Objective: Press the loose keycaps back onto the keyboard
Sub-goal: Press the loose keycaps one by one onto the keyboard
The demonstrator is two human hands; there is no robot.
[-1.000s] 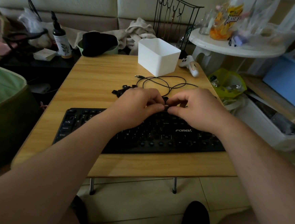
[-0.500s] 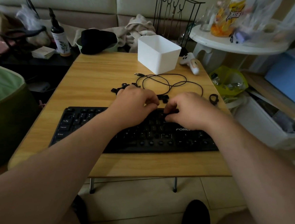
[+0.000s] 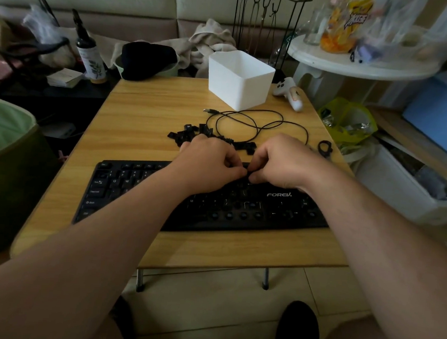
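Observation:
A black keyboard [image 3: 124,188] lies across the near half of the wooden table [image 3: 141,109], with several bare switch stems showing in its lower rows. A pile of loose black keycaps [image 3: 186,135] sits just behind it. My left hand [image 3: 209,165] and my right hand [image 3: 284,163] meet fingertip to fingertip over the keyboard's top rows. Their curled fingers pinch a small black keycap [image 3: 247,172] between them, mostly hidden by the fingers. The keys under both hands are covered.
The keyboard's black cable [image 3: 258,124] loops behind the hands. A white bin [image 3: 240,79] and a white controller [image 3: 289,94] stand at the table's back. A black ring tool [image 3: 325,148] lies near the right edge. A green basket [image 3: 1,152] stands left of the table.
Both hands have come down and toward me, from the keycap pile onto the keyboard's top rows. Their fingertips parted briefly and are together again.

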